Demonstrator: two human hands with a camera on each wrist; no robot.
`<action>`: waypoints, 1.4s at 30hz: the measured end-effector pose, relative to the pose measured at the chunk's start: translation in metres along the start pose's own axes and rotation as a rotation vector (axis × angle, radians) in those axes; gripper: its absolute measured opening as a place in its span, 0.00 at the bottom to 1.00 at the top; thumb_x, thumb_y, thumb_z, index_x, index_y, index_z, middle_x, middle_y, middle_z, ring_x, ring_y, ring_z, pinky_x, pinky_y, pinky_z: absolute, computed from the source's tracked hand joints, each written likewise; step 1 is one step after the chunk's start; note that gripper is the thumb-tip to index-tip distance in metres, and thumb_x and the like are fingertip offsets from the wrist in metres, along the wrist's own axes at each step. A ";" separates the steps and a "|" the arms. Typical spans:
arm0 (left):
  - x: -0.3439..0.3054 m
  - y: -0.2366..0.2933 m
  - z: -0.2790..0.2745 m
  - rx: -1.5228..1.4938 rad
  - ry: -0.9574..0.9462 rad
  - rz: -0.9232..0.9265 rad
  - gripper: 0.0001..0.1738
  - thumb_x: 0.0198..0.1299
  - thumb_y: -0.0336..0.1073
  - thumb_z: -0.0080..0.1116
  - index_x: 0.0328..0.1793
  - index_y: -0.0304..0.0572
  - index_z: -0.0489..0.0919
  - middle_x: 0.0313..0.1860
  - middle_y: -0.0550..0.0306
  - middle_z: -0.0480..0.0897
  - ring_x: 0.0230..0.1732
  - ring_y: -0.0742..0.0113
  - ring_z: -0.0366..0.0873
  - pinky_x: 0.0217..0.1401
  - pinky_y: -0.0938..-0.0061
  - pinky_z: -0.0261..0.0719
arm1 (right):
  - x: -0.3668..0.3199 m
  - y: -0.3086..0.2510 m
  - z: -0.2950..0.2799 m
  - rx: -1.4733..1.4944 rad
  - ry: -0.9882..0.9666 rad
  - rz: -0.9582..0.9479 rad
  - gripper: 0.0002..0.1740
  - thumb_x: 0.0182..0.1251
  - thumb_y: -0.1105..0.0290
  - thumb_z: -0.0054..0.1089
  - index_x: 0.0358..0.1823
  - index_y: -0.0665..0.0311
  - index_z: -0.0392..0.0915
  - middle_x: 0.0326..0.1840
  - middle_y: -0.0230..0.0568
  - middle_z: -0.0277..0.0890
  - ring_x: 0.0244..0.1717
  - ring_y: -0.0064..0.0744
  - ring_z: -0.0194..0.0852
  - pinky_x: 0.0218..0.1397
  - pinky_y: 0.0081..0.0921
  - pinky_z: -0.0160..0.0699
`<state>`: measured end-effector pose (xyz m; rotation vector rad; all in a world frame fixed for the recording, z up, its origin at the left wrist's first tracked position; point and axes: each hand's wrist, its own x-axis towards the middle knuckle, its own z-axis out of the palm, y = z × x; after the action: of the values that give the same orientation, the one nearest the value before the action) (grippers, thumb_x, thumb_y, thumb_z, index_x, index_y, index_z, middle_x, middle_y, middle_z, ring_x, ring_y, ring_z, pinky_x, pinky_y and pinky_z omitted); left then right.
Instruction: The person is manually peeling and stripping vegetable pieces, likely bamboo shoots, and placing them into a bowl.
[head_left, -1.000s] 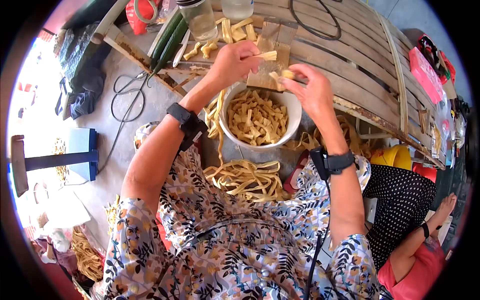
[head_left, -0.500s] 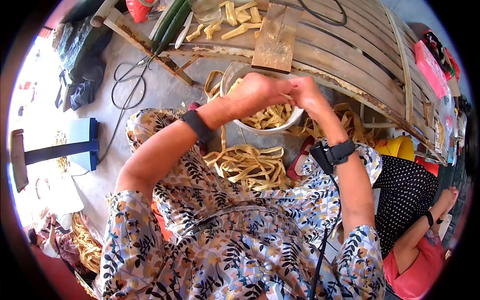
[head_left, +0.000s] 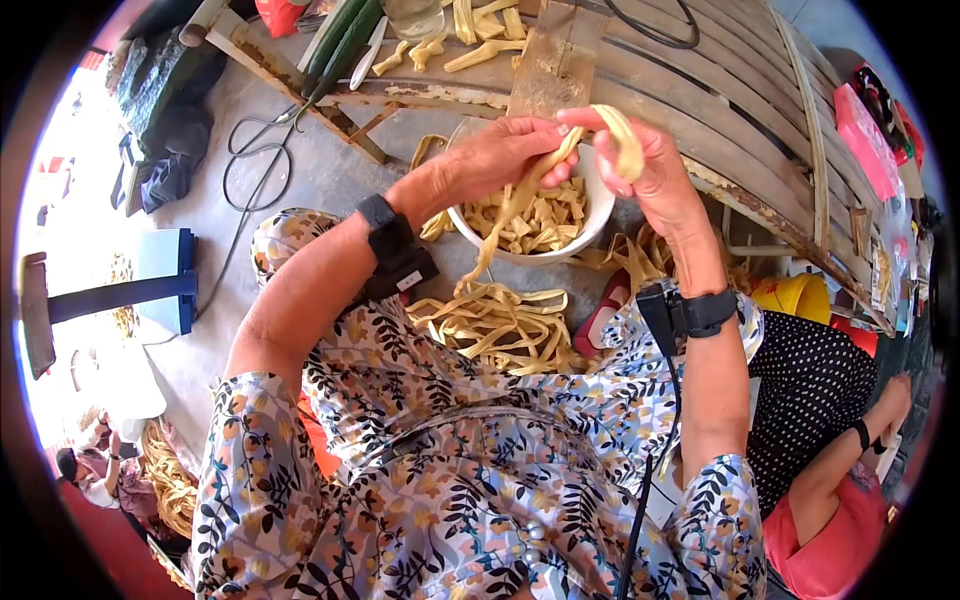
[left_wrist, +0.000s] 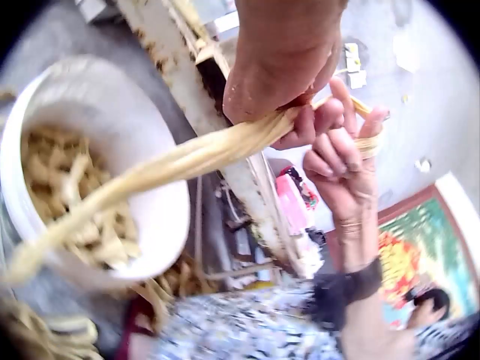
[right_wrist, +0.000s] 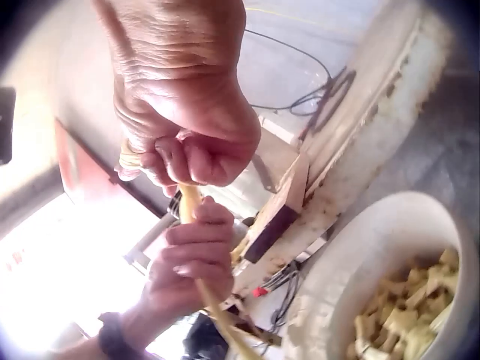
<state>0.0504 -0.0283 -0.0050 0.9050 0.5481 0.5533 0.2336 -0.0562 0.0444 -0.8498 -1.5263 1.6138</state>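
A long pale-yellow strip (head_left: 516, 205) runs from the two hands down toward the strip pile on the floor. My left hand (head_left: 500, 155) pinches it above the white bucket; in the left wrist view the strip (left_wrist: 180, 159) slants across the bucket. My right hand (head_left: 655, 180) grips the strip's upper part, looped over its fingers. In the right wrist view both hands, right (right_wrist: 187, 112) and left (right_wrist: 191, 262), are close together on the strip. Short knotted pieces (head_left: 540, 220) lie in the bucket (head_left: 600, 205).
A wooden board (head_left: 555, 70) lies on the slatted bench (head_left: 720, 120), with a jar (head_left: 413, 15), cucumbers (head_left: 340, 45), a white-handled tool (head_left: 368, 55) and several yellow pieces (head_left: 485, 55). Loose strips (head_left: 500, 330) lie on the floor below the bucket. Another person (head_left: 830, 520) sits at the right.
The hands were together over the bucket; now the right is higher and to the right, with a long strip stretched and looped between them. Earlier, each held short pieces over the board.
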 end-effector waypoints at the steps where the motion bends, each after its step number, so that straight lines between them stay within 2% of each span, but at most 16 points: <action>1: 0.001 -0.002 0.000 -0.092 -0.092 -0.055 0.15 0.66 0.41 0.42 0.41 0.37 0.73 0.19 0.70 0.72 0.17 0.85 0.64 0.21 0.89 0.60 | 0.002 0.006 0.001 -0.048 0.025 -0.025 0.21 0.60 0.60 0.57 0.49 0.68 0.74 0.21 0.30 0.75 0.17 0.09 0.62 0.18 0.08 0.55; 4: 0.003 -0.018 0.008 -0.311 -0.457 -0.087 0.22 0.59 0.52 0.50 0.41 0.37 0.73 0.17 0.70 0.69 0.12 0.87 0.56 0.19 0.90 0.57 | 0.007 0.018 0.001 -0.195 0.064 -0.021 0.20 0.56 0.62 0.62 0.46 0.67 0.76 0.23 0.32 0.77 0.18 0.11 0.65 0.21 0.09 0.62; 7: 0.002 -0.027 0.006 -0.321 -0.354 -0.109 0.24 0.58 0.52 0.52 0.45 0.35 0.72 0.22 0.65 0.71 0.13 0.86 0.58 0.20 0.90 0.59 | 0.003 0.014 0.002 -0.235 0.031 0.115 0.18 0.55 0.65 0.63 0.45 0.65 0.77 0.23 0.30 0.76 0.20 0.12 0.68 0.24 0.11 0.66; 10: 0.003 -0.026 0.008 -0.270 -0.093 -0.023 0.21 0.61 0.47 0.51 0.46 0.33 0.72 0.25 0.62 0.74 0.14 0.84 0.59 0.21 0.90 0.61 | 0.005 0.032 0.007 -0.231 0.145 -0.111 0.16 0.54 0.66 0.63 0.44 0.62 0.78 0.24 0.29 0.75 0.20 0.18 0.71 0.25 0.15 0.68; 11: 0.007 -0.023 0.010 -0.211 0.076 0.034 0.20 0.61 0.45 0.50 0.46 0.32 0.72 0.25 0.62 0.74 0.14 0.84 0.60 0.21 0.90 0.61 | 0.015 0.036 0.003 -0.678 0.369 -0.489 0.13 0.53 0.66 0.63 0.41 0.59 0.80 0.25 0.31 0.74 0.19 0.27 0.73 0.25 0.21 0.69; 14: 0.013 -0.011 0.014 0.219 0.394 0.224 0.12 0.63 0.35 0.48 0.42 0.33 0.75 0.24 0.61 0.76 0.16 0.82 0.64 0.20 0.88 0.64 | 0.009 0.037 0.006 -0.893 0.569 -0.267 0.11 0.51 0.64 0.63 0.36 0.57 0.81 0.25 0.36 0.76 0.19 0.34 0.72 0.26 0.26 0.70; 15: 0.010 -0.007 0.017 0.323 0.447 0.246 0.11 0.63 0.35 0.48 0.41 0.33 0.75 0.23 0.61 0.76 0.16 0.82 0.65 0.20 0.87 0.65 | 0.010 0.036 0.003 -0.808 0.470 -0.025 0.09 0.54 0.64 0.62 0.32 0.60 0.81 0.24 0.33 0.77 0.20 0.26 0.70 0.24 0.23 0.69; 18: 0.002 0.000 0.019 0.535 0.453 0.281 0.11 0.63 0.35 0.48 0.40 0.32 0.76 0.23 0.60 0.77 0.18 0.80 0.70 0.20 0.86 0.69 | 0.013 0.029 -0.001 -0.200 0.321 0.319 0.10 0.57 0.64 0.61 0.31 0.63 0.81 0.23 0.29 0.78 0.21 0.18 0.69 0.24 0.18 0.68; 19: 0.002 -0.003 0.015 0.529 0.429 0.273 0.12 0.62 0.36 0.49 0.40 0.32 0.75 0.23 0.59 0.77 0.18 0.80 0.71 0.20 0.86 0.69 | 0.012 0.026 0.003 -0.185 0.325 0.301 0.12 0.59 0.63 0.60 0.30 0.65 0.81 0.24 0.25 0.77 0.22 0.13 0.67 0.24 0.12 0.66; 22: -0.003 -0.002 0.018 0.534 0.406 0.253 0.14 0.61 0.39 0.51 0.42 0.33 0.71 0.24 0.57 0.78 0.19 0.78 0.73 0.20 0.85 0.70 | 0.013 0.035 -0.001 -0.184 0.261 0.294 0.08 0.56 0.66 0.60 0.30 0.64 0.81 0.21 0.28 0.76 0.21 0.17 0.69 0.24 0.16 0.69; 25: -0.005 -0.004 0.027 0.729 0.413 0.238 0.17 0.60 0.41 0.53 0.45 0.35 0.67 0.25 0.54 0.79 0.19 0.76 0.74 0.21 0.84 0.71 | 0.010 0.053 -0.009 -0.704 0.188 0.162 0.05 0.53 0.71 0.59 0.29 0.65 0.80 0.27 0.35 0.78 0.27 0.20 0.72 0.31 0.20 0.72; 28: -0.005 -0.012 0.027 0.708 0.417 0.253 0.17 0.60 0.39 0.52 0.49 0.38 0.65 0.24 0.55 0.78 0.17 0.76 0.73 0.19 0.85 0.67 | 0.005 0.063 0.004 -0.909 0.377 -0.282 0.05 0.51 0.74 0.57 0.28 0.65 0.79 0.36 0.42 0.76 0.38 0.21 0.71 0.39 0.20 0.71; 29: -0.004 -0.012 0.026 0.634 0.433 0.251 0.16 0.60 0.39 0.52 0.49 0.38 0.66 0.24 0.55 0.77 0.16 0.76 0.72 0.18 0.85 0.67 | 0.004 0.063 0.005 -0.801 0.385 -0.261 0.04 0.51 0.75 0.58 0.27 0.67 0.80 0.46 0.42 0.75 0.45 0.20 0.68 0.45 0.18 0.69; 32: 0.001 -0.015 0.022 0.245 0.416 0.190 0.14 0.61 0.41 0.51 0.47 0.39 0.69 0.21 0.64 0.71 0.15 0.81 0.63 0.17 0.87 0.58 | 0.002 0.047 0.003 -0.298 0.473 -0.292 0.05 0.51 0.76 0.59 0.29 0.68 0.81 0.48 0.39 0.75 0.45 0.21 0.68 0.47 0.19 0.70; 35: -0.002 0.000 0.037 -0.154 0.354 0.068 0.14 0.62 0.41 0.50 0.45 0.38 0.74 0.19 0.70 0.64 0.16 0.84 0.52 0.19 0.88 0.50 | 0.002 0.036 -0.014 0.152 0.623 -0.157 0.06 0.53 0.77 0.60 0.31 0.71 0.81 0.50 0.37 0.73 0.43 0.21 0.70 0.48 0.19 0.71; 42: -0.001 -0.008 0.013 0.036 0.124 0.016 0.14 0.63 0.41 0.48 0.36 0.36 0.76 0.18 0.72 0.62 0.16 0.84 0.50 0.18 0.88 0.48 | -0.004 0.036 -0.025 0.305 0.665 -0.007 0.11 0.54 0.73 0.61 0.39 0.70 0.78 0.45 0.35 0.74 0.41 0.21 0.72 0.44 0.18 0.74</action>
<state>0.0603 -0.0403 -0.0048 0.9136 0.6648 0.6183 0.2541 -0.0473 0.0071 -1.0620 -0.7959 1.3205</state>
